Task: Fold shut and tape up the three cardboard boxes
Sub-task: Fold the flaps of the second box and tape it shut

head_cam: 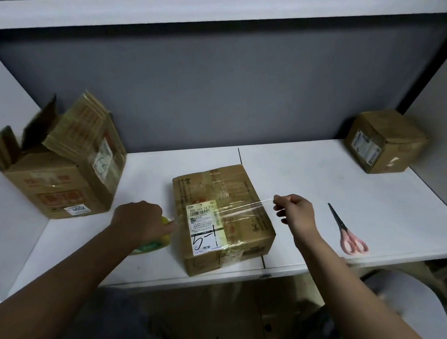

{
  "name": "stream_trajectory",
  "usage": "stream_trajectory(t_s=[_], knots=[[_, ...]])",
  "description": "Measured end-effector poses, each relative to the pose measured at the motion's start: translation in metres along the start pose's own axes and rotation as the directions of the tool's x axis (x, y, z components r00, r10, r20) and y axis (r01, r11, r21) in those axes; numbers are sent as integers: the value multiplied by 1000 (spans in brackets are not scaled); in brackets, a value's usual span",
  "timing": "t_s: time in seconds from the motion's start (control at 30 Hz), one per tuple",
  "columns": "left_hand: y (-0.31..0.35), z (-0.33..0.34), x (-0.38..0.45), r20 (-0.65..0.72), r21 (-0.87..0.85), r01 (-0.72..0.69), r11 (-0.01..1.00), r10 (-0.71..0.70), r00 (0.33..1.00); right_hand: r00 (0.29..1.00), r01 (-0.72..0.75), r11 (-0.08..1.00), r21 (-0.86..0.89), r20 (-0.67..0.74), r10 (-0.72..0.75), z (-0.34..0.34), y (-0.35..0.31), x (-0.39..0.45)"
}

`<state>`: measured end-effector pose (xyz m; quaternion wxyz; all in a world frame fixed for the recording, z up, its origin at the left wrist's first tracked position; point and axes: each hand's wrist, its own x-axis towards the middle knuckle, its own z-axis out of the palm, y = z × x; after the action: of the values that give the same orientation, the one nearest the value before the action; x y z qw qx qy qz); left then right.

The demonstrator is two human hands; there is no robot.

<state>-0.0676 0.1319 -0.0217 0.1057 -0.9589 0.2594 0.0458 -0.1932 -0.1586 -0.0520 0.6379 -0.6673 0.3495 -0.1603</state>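
A closed brown cardboard box with a white label (222, 217) sits on the white tabletop (311, 183) near its front edge. An open-flapped brown cardboard box (60, 182) stands far left, a small closed brown cardboard box (384, 142) far right at the back. Pink-handled scissors (347, 230) lie right of the middle box, a roll of clear tape (153, 241) just left of it.

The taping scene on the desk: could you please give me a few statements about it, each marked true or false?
1. The right hand pinches the free end of a clear tape strip stretched over the middle box. True.
2. The left hand holds the scissors. False: it holds the tape roll; the scissors lie untouched on the desk, right of the middle box.
3. The box on the left has its flaps standing open. True.
4. The small box on the far right is open. False: its flaps are folded shut.
5. The scissors have blue handles. False: they are pink.
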Motion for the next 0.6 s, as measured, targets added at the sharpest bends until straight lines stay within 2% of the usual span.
stream_trajectory(t_s=[0.37,0.6], knots=[[-4,20,11,46,-38,1,999,1,999,1000,-26,980,-197,-12,24,12,25,15],[0,28,19,39,-19,-16,1000,17,999,997,-80,979,-189,-24,77,12,36,18]])
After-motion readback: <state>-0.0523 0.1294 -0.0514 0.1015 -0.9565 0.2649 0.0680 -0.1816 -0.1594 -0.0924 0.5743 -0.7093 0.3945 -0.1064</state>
